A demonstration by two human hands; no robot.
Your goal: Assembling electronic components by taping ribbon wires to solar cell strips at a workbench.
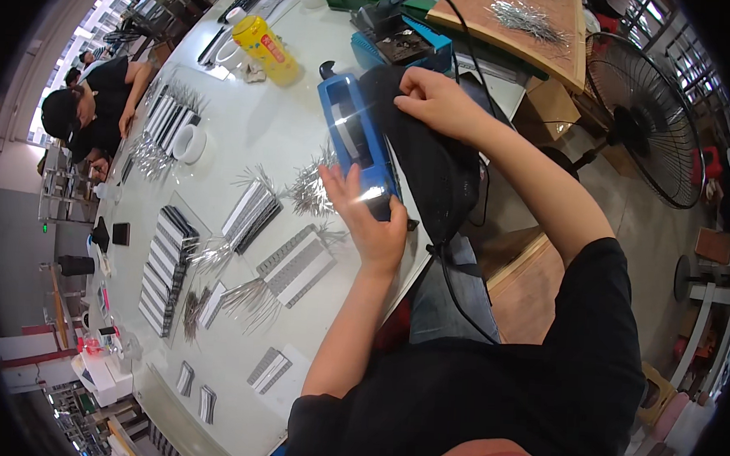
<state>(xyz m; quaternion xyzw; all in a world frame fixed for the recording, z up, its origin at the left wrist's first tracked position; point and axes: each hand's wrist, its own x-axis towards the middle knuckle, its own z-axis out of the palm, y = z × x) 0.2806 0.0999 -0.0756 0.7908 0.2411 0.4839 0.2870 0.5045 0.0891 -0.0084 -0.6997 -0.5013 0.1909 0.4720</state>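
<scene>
My left hand grips the near end of a blue tape dispenser, thumb on one side and fingers on the other. The dispenser stands at the table's right edge. My right hand is over a black cloth bag beside it, fingers curled; whether something is pinched in them is hidden. Left of the dispenser lies a tuft of silvery wire strands. Closer to me are a striped grey-and-white bundle with loose strands and another such bundle.
A stack of striped strips lies on the white table. A yellow bottle, a white tape ring and a blue bin stand farther off. A black fan is at right. A co-worker sits far left.
</scene>
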